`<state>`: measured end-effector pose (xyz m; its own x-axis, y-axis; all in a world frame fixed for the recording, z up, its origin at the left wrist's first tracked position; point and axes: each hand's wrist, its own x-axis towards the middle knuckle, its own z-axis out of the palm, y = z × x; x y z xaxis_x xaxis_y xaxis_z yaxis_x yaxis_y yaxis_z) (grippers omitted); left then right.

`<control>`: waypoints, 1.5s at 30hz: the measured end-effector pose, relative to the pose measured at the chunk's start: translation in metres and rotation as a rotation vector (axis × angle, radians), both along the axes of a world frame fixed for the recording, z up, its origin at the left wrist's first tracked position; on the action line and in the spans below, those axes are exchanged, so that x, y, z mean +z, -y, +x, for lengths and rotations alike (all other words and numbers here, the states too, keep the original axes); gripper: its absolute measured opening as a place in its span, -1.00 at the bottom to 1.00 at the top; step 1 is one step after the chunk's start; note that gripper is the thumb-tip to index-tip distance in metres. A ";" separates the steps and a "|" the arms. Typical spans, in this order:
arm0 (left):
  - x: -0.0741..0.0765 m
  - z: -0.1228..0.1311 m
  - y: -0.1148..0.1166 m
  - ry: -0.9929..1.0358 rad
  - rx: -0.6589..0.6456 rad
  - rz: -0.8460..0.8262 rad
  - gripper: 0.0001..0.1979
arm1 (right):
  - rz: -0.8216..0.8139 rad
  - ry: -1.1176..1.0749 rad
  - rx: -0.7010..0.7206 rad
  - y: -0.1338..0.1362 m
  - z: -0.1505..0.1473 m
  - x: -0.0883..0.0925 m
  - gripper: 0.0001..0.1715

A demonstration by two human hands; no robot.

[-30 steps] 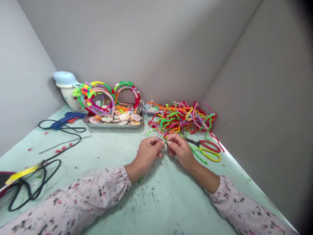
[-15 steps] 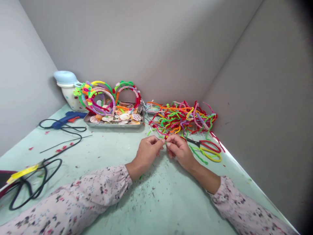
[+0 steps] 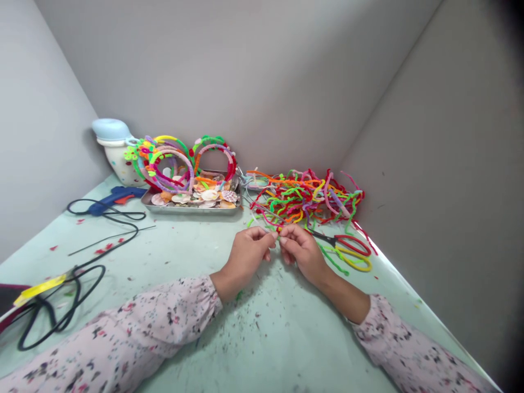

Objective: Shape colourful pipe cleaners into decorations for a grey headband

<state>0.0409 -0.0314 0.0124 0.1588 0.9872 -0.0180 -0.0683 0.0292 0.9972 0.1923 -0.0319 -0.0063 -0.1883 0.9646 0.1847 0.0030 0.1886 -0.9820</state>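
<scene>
My left hand and my right hand meet over the middle of the table, thumbs and forefingers pinched, tips nearly touching. Between them shows a short bit of fuzzy pipe cleaner, red and yellow with a trace of green; the fingers hide most of it. A thin pale grey hoop runs up from behind the left fingertips; whether they grip it too, I cannot tell. Just beyond lies a tangled heap of pipe cleaners. Scissors with red and yellow handles rest right of my right hand.
At the back, a metal tray holds seashells, with several fuzzy-wrapped headbands standing in it. A blue glue gun, a black cord and a white pot with a blue lid are on the left. Grey walls enclose the table.
Both hands stay together in the same pinch, with only a tiny shift of the fingers. A little more red and yellow shows between the fingertips. The other things lie as before.
</scene>
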 end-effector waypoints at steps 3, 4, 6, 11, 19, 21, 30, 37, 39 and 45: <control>0.001 -0.001 -0.001 0.045 -0.036 -0.011 -0.72 | -0.013 0.004 0.016 0.001 0.000 0.000 -0.86; 0.002 -0.002 -0.001 0.051 -0.048 -0.019 -0.73 | -0.019 -0.002 0.023 0.001 0.000 0.000 -0.86; 0.002 -0.003 -0.001 0.058 -0.069 -0.025 -0.74 | -0.031 -0.022 0.036 0.002 0.001 -0.001 -0.86; -0.001 -0.002 -0.002 0.054 -0.079 -0.017 -0.71 | -0.043 -0.049 0.019 0.000 0.001 -0.001 -0.85; 0.001 -0.001 -0.004 0.022 -0.010 0.056 -0.74 | -0.052 -0.074 0.033 -0.002 0.001 -0.002 -0.84; 0.002 -0.001 -0.005 0.043 -0.050 0.043 -0.74 | -0.054 -0.063 0.030 -0.002 0.001 -0.002 -0.85; 0.007 0.002 -0.003 0.108 -0.108 -0.070 -0.73 | -0.060 -0.066 0.037 -0.002 0.002 -0.004 -0.85; 0.003 -0.001 -0.002 0.065 -0.100 -0.019 -0.70 | -0.061 -0.088 0.030 -0.002 0.002 -0.002 -0.85; 0.002 -0.001 -0.001 0.023 -0.071 0.000 -0.70 | -0.068 -0.095 0.027 -0.002 0.001 -0.002 -0.84; 0.005 0.001 0.001 -0.033 -0.030 -0.030 -0.72 | -0.075 -0.103 0.025 -0.003 0.002 -0.002 -0.85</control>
